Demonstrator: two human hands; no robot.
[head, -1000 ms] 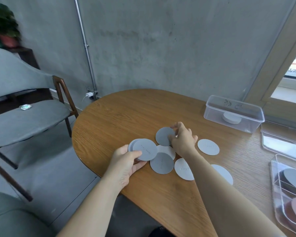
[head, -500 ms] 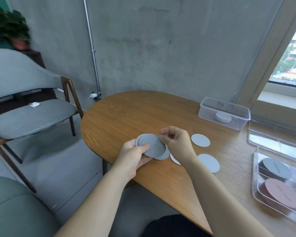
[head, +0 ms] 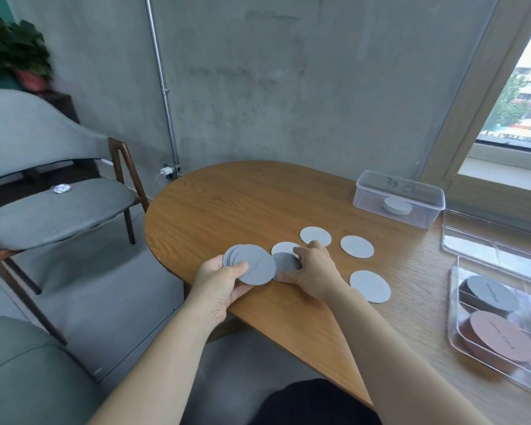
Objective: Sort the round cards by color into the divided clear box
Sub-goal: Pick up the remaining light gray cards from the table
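Grey card, a fanned stack [head: 249, 266] of it, sits clamped in my left hand [head: 221, 283], thumb on top and fingers underneath, held just over the near edge of the table [head: 242, 204]. Touching the stack's right side, one darker grey card [head: 285, 261] lies flat on the wood. My right hand [head: 314, 271] arches over it, thumb at its near rim and fingertips past its far rim. Whether I have it pinched or am only covering it, I cannot tell.

Four paler cards lie around that hand: one [head: 281, 247] tucked partly under the dark one, one [head: 315, 235] just beyond my fingers, one [head: 357, 250] to the right, one [head: 370, 286] nearer me. The divided box [head: 452, 317] is well to my right, with a grey card [head: 489, 294] topping a dark pile in one section and a pinkish-brown card [head: 500, 335] in the next. A loose clear lid [head: 488, 240] lies behind it, and a small box [head: 399, 191] further back holds a white pile [head: 397, 206].

I think the trouble is thinness — a card flat on wood gives little to catch, so my fingers may drag it or lift the pale one with it. The fanned stack could also slide out and drop off the table edge. The two greys are close enough to mix.

Cursive script runs across the top card in my stack and the two showing in the divided box — too small to read. Marks on the small box are illegible too.
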